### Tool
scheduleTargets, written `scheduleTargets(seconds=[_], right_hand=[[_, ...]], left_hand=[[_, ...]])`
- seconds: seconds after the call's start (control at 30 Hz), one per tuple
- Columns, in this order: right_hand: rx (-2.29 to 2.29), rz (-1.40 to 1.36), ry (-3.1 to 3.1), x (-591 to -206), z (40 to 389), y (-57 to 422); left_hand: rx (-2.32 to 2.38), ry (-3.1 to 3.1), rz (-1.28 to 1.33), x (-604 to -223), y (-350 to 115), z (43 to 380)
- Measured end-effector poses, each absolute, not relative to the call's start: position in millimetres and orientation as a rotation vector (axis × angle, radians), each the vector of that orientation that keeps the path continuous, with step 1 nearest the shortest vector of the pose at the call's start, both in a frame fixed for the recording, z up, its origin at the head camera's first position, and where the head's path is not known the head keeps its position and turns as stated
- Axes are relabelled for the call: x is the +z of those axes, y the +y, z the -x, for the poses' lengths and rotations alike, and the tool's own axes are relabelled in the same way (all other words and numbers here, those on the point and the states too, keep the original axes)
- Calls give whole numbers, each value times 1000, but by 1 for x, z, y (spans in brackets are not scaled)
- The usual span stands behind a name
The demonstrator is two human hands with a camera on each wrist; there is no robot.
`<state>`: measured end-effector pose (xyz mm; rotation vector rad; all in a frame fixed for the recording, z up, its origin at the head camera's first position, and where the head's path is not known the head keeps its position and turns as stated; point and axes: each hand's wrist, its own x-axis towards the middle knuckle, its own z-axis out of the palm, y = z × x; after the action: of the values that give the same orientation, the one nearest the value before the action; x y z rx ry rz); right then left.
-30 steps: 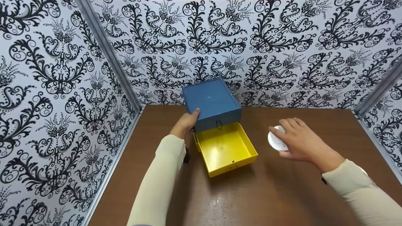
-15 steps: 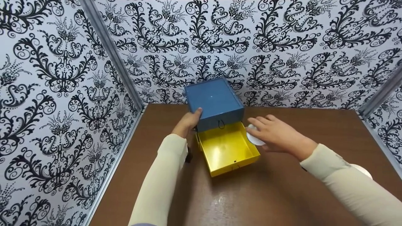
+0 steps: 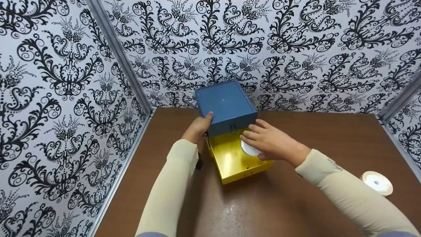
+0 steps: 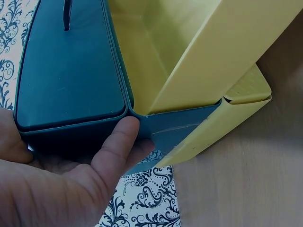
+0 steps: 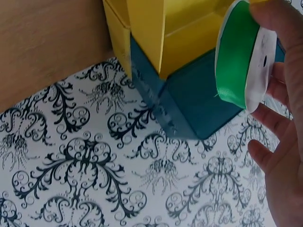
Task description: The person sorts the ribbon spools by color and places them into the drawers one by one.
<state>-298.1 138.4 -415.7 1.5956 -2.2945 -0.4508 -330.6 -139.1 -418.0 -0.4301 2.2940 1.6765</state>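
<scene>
A small drawer unit with a blue top section (image 3: 227, 102) stands toward the back of the table. Below it, a yellow drawer (image 3: 227, 161) is pulled out to the front. My left hand (image 3: 199, 126) grips the blue section's left side, thumb on top; the left wrist view shows fingers along its edge (image 4: 75, 135). Above the right part of the yellow drawer, my right hand (image 3: 274, 141) holds a ribbon spool (image 3: 249, 149) between thumb and fingers. The right wrist view shows green ribbon (image 5: 234, 54) wound between white discs. The fingers partly hide the spool.
A second spool (image 3: 377, 182), pale with a white disc, lies on the brown table (image 3: 315, 210) at the right, beside my right sleeve. Patterned walls (image 3: 296, 49) close off the back and left. A small black loop (image 3: 233, 129) hangs on the blue front.
My right hand has moved left with the ribbon spool, from beside the drawer to above it. The second spool has come into fuller view. My left hand keeps its grip on the blue section.
</scene>
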Motion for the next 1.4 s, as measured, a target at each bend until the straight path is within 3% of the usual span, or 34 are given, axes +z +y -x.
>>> scheduleTargets(seconds=[0.7,1.07,1.23,1.4], right_hand=[[-387,-1616,-2321,-476,323,105],[-215,-1574,-2428,-485,325,104],[19,-1515,-2474,-479,319,109],[606,-1321,-2565,-470,302,128]], left_hand=[[1723,2247,439,-418,-137,327],[1701,2286,440,-418,-138,330],[1691,2307,445,-418,-138,331],[1728,2262,458,-417,-138,329]])
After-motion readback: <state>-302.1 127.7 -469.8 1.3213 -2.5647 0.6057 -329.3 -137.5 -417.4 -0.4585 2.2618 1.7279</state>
